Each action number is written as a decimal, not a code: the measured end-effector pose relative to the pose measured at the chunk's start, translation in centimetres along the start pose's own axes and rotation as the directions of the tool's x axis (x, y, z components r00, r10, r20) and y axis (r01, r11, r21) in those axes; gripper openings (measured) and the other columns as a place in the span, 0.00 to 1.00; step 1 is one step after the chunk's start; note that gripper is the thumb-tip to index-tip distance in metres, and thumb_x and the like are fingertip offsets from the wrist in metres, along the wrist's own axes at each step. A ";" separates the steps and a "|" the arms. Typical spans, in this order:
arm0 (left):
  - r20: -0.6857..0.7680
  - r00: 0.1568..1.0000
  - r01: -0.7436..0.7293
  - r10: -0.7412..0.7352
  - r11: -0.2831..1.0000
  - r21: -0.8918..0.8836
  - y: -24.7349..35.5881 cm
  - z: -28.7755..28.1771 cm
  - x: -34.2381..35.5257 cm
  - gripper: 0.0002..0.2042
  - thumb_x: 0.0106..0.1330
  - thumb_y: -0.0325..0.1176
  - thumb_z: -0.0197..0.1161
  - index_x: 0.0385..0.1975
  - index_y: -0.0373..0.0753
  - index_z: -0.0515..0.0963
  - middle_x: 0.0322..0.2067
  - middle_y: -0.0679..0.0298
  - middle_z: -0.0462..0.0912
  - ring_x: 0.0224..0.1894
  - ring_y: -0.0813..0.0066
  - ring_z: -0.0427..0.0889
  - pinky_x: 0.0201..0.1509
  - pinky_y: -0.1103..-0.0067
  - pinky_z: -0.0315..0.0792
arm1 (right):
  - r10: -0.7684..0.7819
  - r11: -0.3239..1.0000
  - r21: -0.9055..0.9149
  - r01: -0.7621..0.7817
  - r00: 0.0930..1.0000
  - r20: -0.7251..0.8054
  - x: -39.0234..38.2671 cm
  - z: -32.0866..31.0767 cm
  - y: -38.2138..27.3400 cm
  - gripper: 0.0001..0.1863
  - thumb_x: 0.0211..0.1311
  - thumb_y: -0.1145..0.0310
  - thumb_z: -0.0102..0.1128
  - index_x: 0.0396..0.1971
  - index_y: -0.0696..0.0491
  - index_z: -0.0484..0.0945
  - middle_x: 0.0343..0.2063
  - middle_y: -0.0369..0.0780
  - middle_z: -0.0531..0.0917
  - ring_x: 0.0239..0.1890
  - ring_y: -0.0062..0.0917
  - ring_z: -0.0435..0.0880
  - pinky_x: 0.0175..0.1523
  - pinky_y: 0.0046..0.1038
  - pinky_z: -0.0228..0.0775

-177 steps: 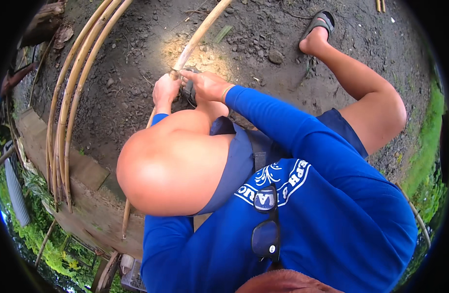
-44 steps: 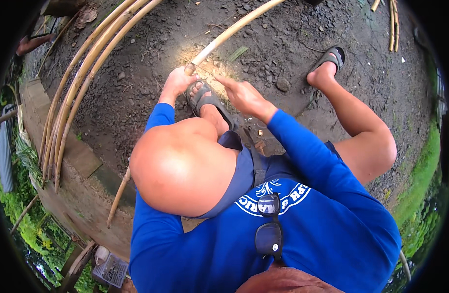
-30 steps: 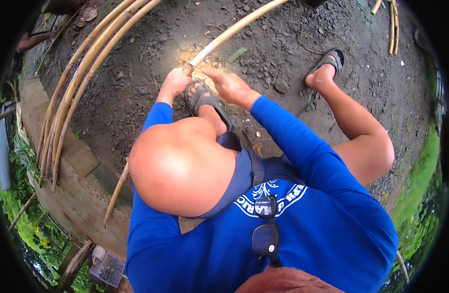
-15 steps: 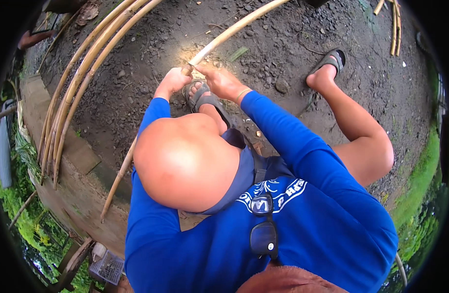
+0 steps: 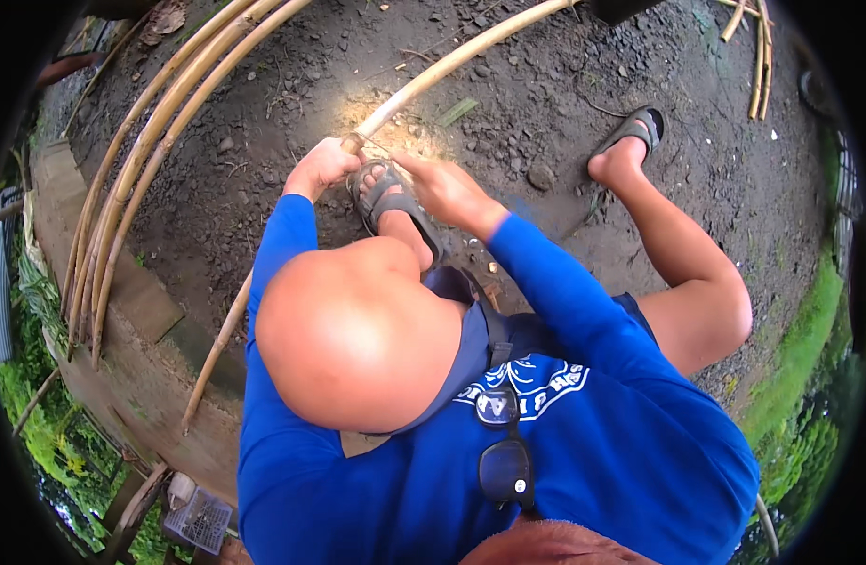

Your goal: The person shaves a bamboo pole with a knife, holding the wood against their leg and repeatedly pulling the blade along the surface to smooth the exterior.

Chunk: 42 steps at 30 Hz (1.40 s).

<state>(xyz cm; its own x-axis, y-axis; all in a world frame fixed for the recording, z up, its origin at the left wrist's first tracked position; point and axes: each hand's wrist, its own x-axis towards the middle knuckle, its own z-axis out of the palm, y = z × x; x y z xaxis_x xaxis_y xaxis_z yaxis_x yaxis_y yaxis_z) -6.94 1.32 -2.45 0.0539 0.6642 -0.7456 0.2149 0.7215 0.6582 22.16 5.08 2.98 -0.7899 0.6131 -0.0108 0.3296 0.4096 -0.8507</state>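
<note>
Drawn back since the frame half a second ago, the right hand (image 5: 449,193) now sits farther from the bamboo pole (image 5: 452,62), and a stretch of thin, dark, blade-like tool (image 5: 377,145) shows between the two. Its fingers are curled and pressed together on the tool, whose held end is hidden inside the grip. The tool's far part meets the pole at a darker, node-like band, right beside the left hand (image 5: 322,169).

That left hand is wrapped around the pole just below the band, the grip closed firmly with no visible gap; the thumb side faces the tool. From there the pole slants up and right, away from the person, over the dark, stony ground (image 5: 264,151). What looks like its other end comes out past the bent left knee (image 5: 353,339) and stops over the ledge (image 5: 141,377) at the ground's left edge. The left sandal (image 5: 395,202) is planted just beside the left hand, near the blade; the right sandal (image 5: 645,132) is well apart, to the right.

Several longer bamboo poles (image 5: 160,115) lie side by side along the left, their lower ends reaching the same ledge. Sunglasses (image 5: 505,461) hang at the front of the blue shirt (image 5: 621,443).
</note>
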 end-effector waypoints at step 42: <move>-0.355 0.933 0.098 0.063 0.903 0.419 3.8 7.2 -3.7 0.15 0.72 0.42 0.71 0.46 0.36 0.86 0.33 0.57 0.92 0.36 0.63 0.91 0.44 0.65 0.83 | 0.042 0.996 0.076 -0.040 0.999 -0.026 -1.3 0.2 -0.4 0.28 0.74 0.73 0.53 0.73 0.49 0.74 0.40 0.63 0.85 0.39 0.63 0.85 0.46 0.55 0.78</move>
<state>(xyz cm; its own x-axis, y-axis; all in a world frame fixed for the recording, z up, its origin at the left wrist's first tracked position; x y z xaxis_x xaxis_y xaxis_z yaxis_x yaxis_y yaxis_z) 0.66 0.22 2.12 -0.2825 0.7346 -0.6169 0.6081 0.6345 0.4771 22.97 3.95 3.16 -0.7614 0.6475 -0.0330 0.3210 0.3322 -0.8869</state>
